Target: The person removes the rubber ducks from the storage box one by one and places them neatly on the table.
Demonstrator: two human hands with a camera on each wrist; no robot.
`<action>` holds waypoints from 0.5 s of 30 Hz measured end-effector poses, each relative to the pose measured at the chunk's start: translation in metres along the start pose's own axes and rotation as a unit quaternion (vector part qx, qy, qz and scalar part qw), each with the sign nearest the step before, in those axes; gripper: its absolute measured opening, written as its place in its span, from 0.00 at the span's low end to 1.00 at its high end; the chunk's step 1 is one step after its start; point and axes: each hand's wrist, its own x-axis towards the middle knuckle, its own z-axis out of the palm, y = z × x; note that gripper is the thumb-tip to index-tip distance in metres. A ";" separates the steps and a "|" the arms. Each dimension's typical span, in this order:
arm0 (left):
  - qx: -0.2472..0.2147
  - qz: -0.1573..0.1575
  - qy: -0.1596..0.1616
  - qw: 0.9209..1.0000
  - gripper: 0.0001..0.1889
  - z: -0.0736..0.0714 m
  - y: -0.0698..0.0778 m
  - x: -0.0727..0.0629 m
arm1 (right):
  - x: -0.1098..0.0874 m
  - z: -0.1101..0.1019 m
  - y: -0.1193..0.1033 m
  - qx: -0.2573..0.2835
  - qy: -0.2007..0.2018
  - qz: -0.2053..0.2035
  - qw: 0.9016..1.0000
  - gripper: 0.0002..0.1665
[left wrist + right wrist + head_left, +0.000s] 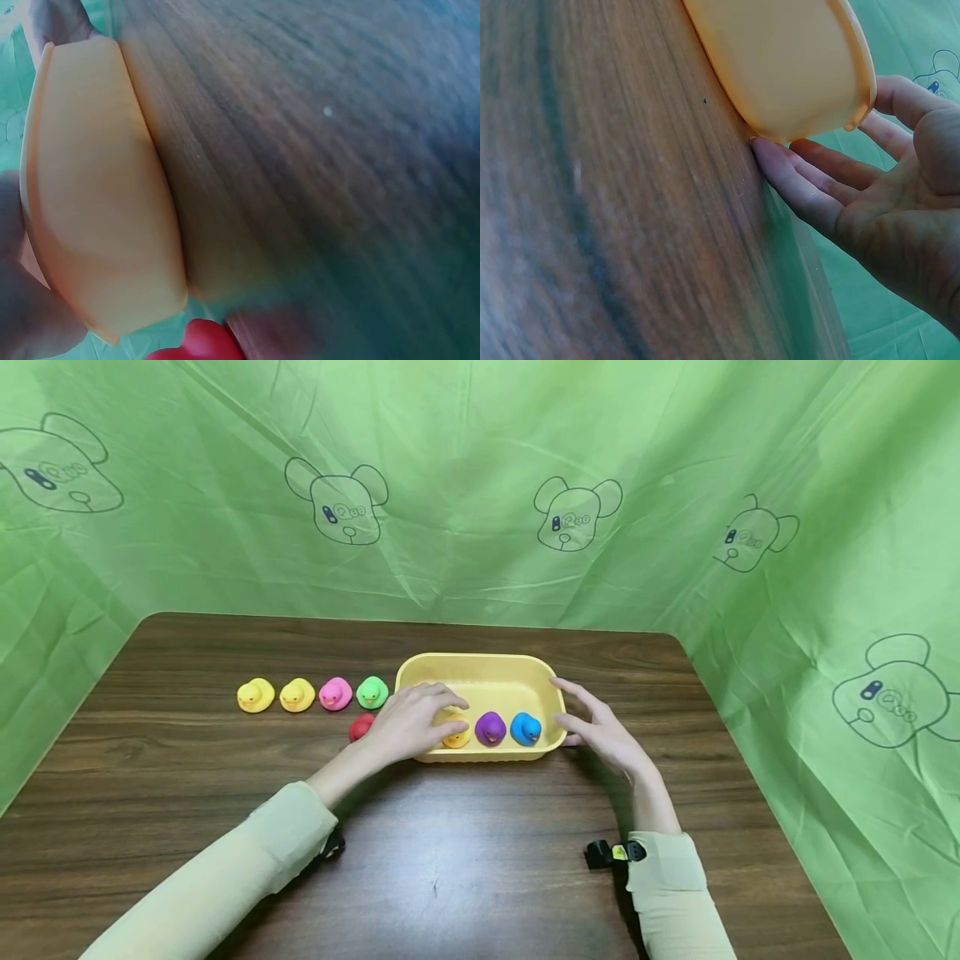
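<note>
A pale yellow tray [517, 664] stands on the table, with a purple duck [491, 728], a blue duck [526, 728] and an orange-yellow duck [456, 733] along its near side. My left hand [414, 720] reaches over the tray's left end. Its thumb lies across the orange-yellow duck and partly covers it; whether the fingers pinch it cannot be made out. At the tray's right end, my right hand [606, 733] touches the wall and rim with extended fingers [799, 191]. A red duck [361, 727] sits left of the tray, partly behind my left hand.
Left of the tray, a row holds two yellow ducks [256, 695] [297, 695], a pink duck [335, 693] and a green duck [372, 692]. The dark wooden table [450, 860] is bordered by a green printed curtain [465, 527] at the back and sides.
</note>
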 end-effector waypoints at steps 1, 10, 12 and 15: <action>0.002 -0.003 -0.004 1.000 0.18 0.000 0.000 0.000 | 0.000 0.000 0.000 -0.001 0.001 0.001 1.000 0.38; 0.023 -0.012 -0.029 0.999 0.20 0.000 0.002 0.001 | 0.000 0.000 -0.001 0.006 0.002 0.005 1.000 0.38; 0.024 -0.013 -0.034 0.999 0.20 -0.001 0.003 0.001 | 0.000 0.000 -0.001 0.006 0.002 0.005 1.000 0.38; 0.031 -0.012 -0.037 0.999 0.20 -0.001 0.003 0.001 | 0.000 0.000 0.000 0.006 0.001 0.004 1.000 0.38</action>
